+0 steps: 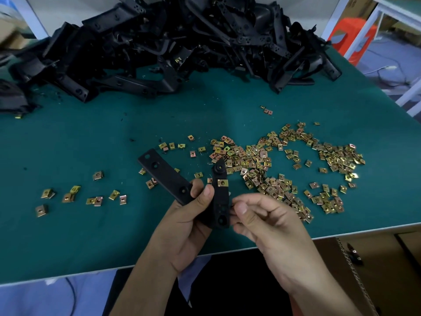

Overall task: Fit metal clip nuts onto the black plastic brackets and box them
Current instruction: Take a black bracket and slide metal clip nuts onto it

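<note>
- Head view: a left hand (182,226) grips a black plastic bracket (167,175) above the near edge of the green tabletop (68,137). The thumb lies across the front and the fingers curl round behind.
- The bracket shows two flat arms spreading up in a V from the hand, one leaning towards the left edge and one nearly upright.
- A brass-coloured square metal clip nut (222,182) sits clipped on the upright arm, just above the left thumb.
- The right hand (271,226) is at the lower right edge of the upright arm, fingers curled, the thumb tip close to the plastic. Whether it pinches anything cannot be told.
- A broad scatter of loose clip nuts (257,165) lies behind the hands and runs towards the right edge; a smaller group of nuts (68,197) lies nearer the left edge.
- A big heap of black brackets (182,42) fills the far edge.
- A brown cardboard box (369,277) stands off the near right corner.
</note>
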Available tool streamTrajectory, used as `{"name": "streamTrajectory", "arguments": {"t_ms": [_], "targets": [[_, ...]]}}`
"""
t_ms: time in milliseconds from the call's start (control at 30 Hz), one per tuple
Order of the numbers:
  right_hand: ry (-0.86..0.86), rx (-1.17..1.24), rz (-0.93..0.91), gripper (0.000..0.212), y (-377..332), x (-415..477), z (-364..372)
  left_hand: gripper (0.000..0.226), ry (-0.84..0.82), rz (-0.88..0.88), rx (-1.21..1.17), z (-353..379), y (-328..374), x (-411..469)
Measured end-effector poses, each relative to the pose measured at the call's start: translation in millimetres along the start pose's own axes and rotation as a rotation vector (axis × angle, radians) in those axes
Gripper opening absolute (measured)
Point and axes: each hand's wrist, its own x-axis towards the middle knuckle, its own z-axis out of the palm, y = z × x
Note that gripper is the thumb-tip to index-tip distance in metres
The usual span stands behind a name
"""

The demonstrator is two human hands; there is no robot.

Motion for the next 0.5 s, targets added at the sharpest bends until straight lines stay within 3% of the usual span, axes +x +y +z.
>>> {"name": "streamTrajectory", "arguments": {"t_ms": [200, 500], "targets": [[0.032, 0.118, 0.085, 0.033, -2.4, 2.4, 1.5, 0.04, 0.014, -0.005, 0.043, -2.4, -1.4, 0.9], [0.022, 0.166, 0.152, 0.028, -1.5, 2.2, 6.3, 0.043, 0.008, 0.004, 0.057, -3.9, -2.0, 0.5]]}}
